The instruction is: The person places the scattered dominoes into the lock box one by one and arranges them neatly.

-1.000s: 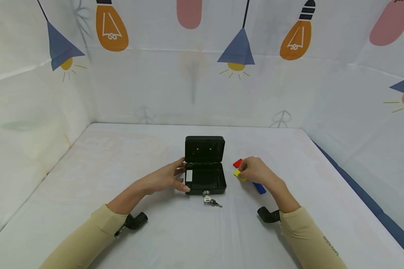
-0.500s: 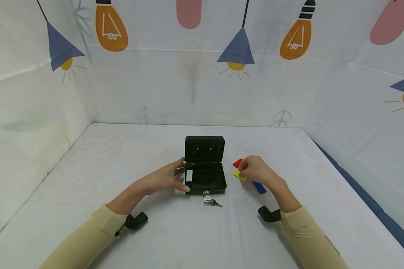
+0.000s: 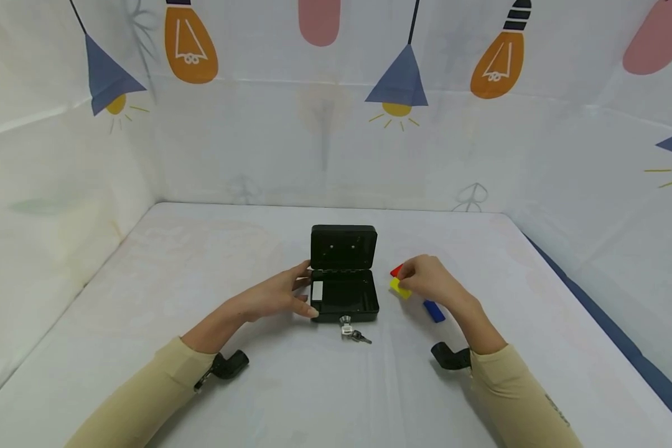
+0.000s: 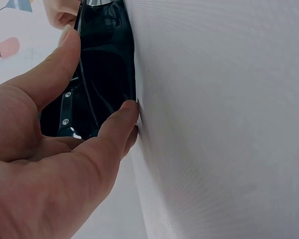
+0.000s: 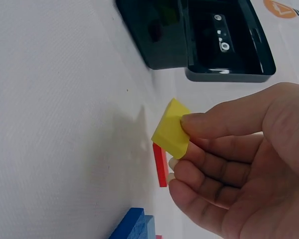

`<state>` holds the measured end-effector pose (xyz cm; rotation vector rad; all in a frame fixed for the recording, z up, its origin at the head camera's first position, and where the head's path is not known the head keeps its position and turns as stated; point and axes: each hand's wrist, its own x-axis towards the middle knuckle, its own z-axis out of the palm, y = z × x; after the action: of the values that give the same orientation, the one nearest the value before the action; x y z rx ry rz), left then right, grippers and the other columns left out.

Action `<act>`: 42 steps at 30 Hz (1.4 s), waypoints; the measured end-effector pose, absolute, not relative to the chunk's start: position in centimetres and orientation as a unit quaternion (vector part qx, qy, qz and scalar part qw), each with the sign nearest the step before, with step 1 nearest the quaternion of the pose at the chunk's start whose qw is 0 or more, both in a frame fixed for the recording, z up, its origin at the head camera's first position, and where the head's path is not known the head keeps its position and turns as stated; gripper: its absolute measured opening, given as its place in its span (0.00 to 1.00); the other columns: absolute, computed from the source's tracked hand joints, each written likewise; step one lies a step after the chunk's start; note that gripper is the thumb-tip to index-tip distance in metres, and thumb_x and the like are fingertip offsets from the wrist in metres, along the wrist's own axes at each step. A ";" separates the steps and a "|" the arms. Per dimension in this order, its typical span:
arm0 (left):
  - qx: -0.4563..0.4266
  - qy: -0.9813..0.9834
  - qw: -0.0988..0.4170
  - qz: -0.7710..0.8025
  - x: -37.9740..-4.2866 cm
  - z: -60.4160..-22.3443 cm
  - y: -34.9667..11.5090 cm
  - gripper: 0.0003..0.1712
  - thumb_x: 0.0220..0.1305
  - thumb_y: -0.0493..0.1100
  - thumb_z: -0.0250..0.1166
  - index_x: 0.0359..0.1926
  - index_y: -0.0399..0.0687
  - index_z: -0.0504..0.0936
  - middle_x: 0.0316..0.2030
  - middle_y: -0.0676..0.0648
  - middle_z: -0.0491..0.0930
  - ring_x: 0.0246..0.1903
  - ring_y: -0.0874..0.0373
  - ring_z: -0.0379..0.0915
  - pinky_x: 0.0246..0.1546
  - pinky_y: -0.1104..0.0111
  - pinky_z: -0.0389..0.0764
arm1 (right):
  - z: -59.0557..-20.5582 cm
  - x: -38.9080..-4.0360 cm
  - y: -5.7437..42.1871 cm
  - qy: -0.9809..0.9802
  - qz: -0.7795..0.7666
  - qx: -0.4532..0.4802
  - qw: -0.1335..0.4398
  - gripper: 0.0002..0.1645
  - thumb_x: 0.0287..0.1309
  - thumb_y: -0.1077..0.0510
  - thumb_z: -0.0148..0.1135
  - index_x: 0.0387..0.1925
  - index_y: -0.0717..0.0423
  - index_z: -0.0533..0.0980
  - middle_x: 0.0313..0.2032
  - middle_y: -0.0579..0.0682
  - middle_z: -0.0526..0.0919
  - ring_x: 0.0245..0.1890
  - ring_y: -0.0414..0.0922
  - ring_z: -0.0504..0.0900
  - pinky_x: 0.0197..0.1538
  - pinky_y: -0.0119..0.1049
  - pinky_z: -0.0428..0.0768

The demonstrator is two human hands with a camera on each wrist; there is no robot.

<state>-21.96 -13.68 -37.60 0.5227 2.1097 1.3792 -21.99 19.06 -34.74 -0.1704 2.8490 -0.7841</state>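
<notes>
A small black cash box [image 3: 344, 316] stands on the table with its lid [image 3: 344, 247] raised. My left hand [image 3: 271, 295] holds its left side, thumb [image 4: 60, 62] along the rim at the front corner and fingers against the side wall. To the right of the box, my right hand [image 3: 434, 280] pinches a yellow block [image 5: 170, 129] between thumb and fingers. The right wrist view shows this block tilted. A red block [image 5: 160, 167] is partly hidden behind the right hand's fingers. Nearer my right wrist lies a blue block [image 3: 434, 311].
From the box's front lock [image 3: 345, 326] hangs a key set [image 3: 360, 336]. A white label [image 3: 317, 290] sits inside at the left. White cloth covers the table [image 3: 325, 386], and patterned fabric walls [image 3: 313, 143] rise behind it and on both sides.
My right hand has risen slightly with the yellow block. The left hand keeps its place on the cash box. The whole head view has shifted a little.
</notes>
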 end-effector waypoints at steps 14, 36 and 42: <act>0.191 0.789 0.280 0.512 -22.0 -37.7 -13.7 0.70 0.53 0.41 0.77 0.80 0.52 0.32 0.80 0.45 0.44 0.79 0.46 0.43 0.72 0.54 0.65 | -34.2 -22.1 19.1 0.955 -0.278 -0.069 0.078 0.11 0.57 0.62 0.64 0.40 0.64 0.84 0.40 0.58 0.87 0.36 0.46 0.82 0.39 0.35 0.82; 0.188 0.785 0.285 0.517 -22.1 -37.6 -13.7 0.70 0.53 0.41 0.77 0.80 0.52 0.32 0.79 0.45 0.44 0.79 0.46 0.44 0.72 0.54 0.66 | -33.7 -21.9 17.6 0.944 -0.306 -0.097 0.080 0.09 0.58 0.59 0.65 0.39 0.61 0.83 0.38 0.55 0.86 0.36 0.45 0.82 0.39 0.35 0.81; 0.184 0.788 0.283 0.515 -22.0 -37.6 -13.6 0.70 0.52 0.41 0.78 0.80 0.54 0.33 0.80 0.46 0.44 0.79 0.48 0.43 0.72 0.55 0.65 | -33.6 -21.9 16.9 0.943 -0.307 -0.101 0.079 0.10 0.58 0.59 0.65 0.39 0.60 0.83 0.38 0.54 0.86 0.36 0.45 0.82 0.40 0.37 0.81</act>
<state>-22.03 -13.58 -37.61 0.4933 2.1099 1.3797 -21.93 16.86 -33.58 -0.3020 2.8225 -0.9192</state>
